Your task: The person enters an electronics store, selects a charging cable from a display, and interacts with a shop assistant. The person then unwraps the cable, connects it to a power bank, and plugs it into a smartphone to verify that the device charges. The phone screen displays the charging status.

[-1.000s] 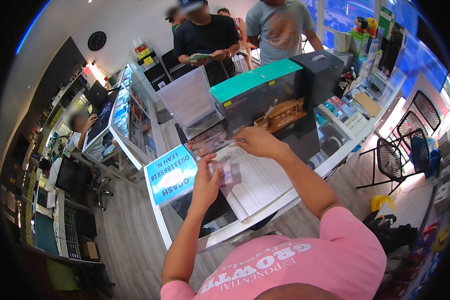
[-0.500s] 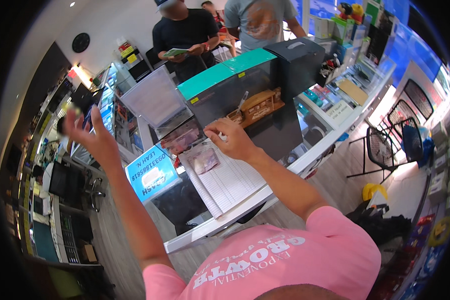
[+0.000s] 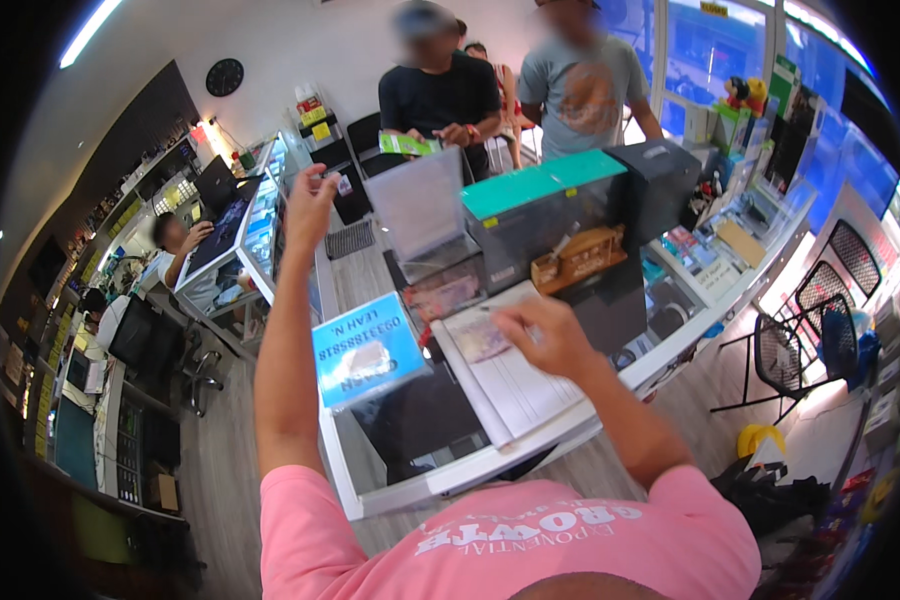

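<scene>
Centrally, one banknote (image 3: 480,341) lies on the ruled notebook (image 3: 535,398), just left of the curled right hand (image 3: 543,337), its hold too blurred to tell; left hand (image 3: 311,206) raised, well apart, hold unclear.

Left hand (image 3: 312,205) raised, fingers bent, left of white-edged glass desk (image 3: 365,506). Right hand (image 3: 542,337), blurred, is over white ruled paper ledger (image 3: 532,398), near purple paper banknote (image 3: 478,340) lying on it. Blue rectangular sign (image 3: 368,352) sits left. Black-shirted person (image 3: 438,95) across holds green paper (image 3: 406,145).
</scene>
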The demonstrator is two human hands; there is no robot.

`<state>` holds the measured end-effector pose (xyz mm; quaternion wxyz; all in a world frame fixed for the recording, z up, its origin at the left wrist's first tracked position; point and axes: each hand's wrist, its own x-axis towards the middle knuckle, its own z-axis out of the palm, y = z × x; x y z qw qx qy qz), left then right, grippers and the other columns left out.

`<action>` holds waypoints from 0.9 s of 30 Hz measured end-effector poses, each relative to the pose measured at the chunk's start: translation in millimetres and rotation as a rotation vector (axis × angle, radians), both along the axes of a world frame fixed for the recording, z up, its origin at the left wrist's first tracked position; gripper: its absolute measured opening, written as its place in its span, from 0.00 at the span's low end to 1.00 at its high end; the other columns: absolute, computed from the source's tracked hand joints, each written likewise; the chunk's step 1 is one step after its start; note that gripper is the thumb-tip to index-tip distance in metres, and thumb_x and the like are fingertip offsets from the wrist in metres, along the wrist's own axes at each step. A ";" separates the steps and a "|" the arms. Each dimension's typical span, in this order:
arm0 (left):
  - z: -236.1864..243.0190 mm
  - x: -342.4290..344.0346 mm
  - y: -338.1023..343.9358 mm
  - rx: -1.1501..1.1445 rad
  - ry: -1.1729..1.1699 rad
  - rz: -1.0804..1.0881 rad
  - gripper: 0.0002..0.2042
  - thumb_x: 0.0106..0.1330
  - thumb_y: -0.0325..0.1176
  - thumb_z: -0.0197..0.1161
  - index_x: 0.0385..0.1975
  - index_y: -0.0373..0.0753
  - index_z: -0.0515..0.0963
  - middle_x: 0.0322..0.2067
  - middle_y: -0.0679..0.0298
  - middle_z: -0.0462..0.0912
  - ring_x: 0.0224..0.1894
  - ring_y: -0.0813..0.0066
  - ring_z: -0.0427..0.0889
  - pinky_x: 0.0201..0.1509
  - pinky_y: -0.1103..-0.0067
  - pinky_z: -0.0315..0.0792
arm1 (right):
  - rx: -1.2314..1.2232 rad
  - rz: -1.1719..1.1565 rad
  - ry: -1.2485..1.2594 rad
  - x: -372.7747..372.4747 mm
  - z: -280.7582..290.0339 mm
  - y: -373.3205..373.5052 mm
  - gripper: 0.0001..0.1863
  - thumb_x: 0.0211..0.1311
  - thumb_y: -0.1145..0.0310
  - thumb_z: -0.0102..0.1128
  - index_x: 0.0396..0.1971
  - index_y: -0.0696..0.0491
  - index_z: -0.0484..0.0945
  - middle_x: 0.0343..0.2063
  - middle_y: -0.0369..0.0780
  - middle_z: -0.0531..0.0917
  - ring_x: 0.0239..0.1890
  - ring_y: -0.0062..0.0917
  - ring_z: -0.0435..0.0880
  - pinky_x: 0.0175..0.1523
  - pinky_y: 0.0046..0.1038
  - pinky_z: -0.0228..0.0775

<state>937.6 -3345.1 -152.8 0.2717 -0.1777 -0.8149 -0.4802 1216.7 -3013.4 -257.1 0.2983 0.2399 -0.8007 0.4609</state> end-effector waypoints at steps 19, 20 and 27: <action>-82.1 -189.2 -91.2 -0.245 0.141 0.562 0.23 0.73 0.53 0.57 0.39 0.36 0.87 0.36 0.48 0.89 0.37 0.48 0.87 0.41 0.58 0.78 | 0.117 -0.140 0.025 101.2 -81.2 -150.0 0.04 0.59 0.69 0.69 0.28 0.51 0.84 0.22 0.37 0.79 0.28 0.35 0.80 0.35 0.34 0.73; -88.2 -181.4 -93.9 0.002 -0.030 0.491 0.21 0.74 0.50 0.56 0.46 0.38 0.85 0.33 0.49 0.88 0.33 0.50 0.87 0.37 0.57 0.78 | 0.104 -0.175 0.034 98.9 -86.4 -146.4 0.04 0.59 0.69 0.69 0.28 0.51 0.84 0.23 0.37 0.80 0.28 0.35 0.80 0.35 0.35 0.73; -11.8 68.5 -147.2 0.185 0.242 0.356 0.29 0.75 0.55 0.58 0.63 0.35 0.75 0.55 0.47 0.81 0.50 0.55 0.85 0.55 0.67 0.78 | -0.139 -0.176 0.037 122.5 -54.4 -145.0 0.08 0.65 0.67 0.67 0.39 0.54 0.84 0.30 0.38 0.83 0.32 0.33 0.82 0.39 0.32 0.76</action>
